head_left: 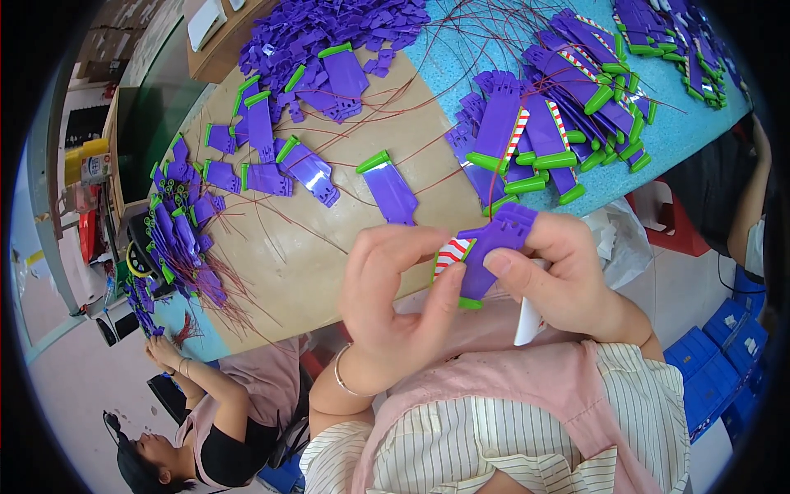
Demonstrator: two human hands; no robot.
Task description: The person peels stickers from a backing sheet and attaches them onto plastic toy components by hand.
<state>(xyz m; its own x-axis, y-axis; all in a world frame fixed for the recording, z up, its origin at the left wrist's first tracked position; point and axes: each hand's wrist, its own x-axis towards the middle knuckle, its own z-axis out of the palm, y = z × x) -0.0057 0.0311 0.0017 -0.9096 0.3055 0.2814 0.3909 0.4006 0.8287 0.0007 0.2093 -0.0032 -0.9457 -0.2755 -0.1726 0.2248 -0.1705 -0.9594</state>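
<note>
Above my lap, near the table's front edge, my right hand grips a purple plastic wing-shaped piece with a green edge. A red wire runs up from it. My left hand pinches a red-and-white striped sticker at the piece's left side; whether it is fully stuck down I cannot tell. A curled white paper strip hangs below my right palm, partly hidden. Just beyond my left fingers lies another purple piece with a green end.
Finished-looking striped purple pieces pile up at the right with red wires. A heap of purple parts covers the back. More wired pieces lie at the left, where a co-worker sits. Blue crates stand right.
</note>
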